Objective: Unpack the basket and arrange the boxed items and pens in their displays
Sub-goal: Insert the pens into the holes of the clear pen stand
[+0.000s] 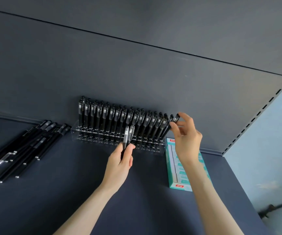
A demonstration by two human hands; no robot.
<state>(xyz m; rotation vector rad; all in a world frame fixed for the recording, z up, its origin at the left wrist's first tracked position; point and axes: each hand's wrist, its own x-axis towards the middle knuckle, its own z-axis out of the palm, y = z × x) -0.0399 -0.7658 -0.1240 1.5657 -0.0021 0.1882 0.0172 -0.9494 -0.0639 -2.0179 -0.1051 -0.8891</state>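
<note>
Right hand (186, 138) pinches one pen (176, 118) at the clear rack's (103, 139) right end, apparently seating it; left hand (121, 161), fingers curled, grips spare pens (127, 134) as ready stock.

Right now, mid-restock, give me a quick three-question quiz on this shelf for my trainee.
1. At which end of the clear rack does the right hand pinch a pen? A: left. B: middle. C: right.
2. True or false: the left hand is empty.
3. Fill in: the loose pens lie on the shelf to the rack's ____.

Key: 1 C. 2 false, it holds spare pens. 3 left.
</note>
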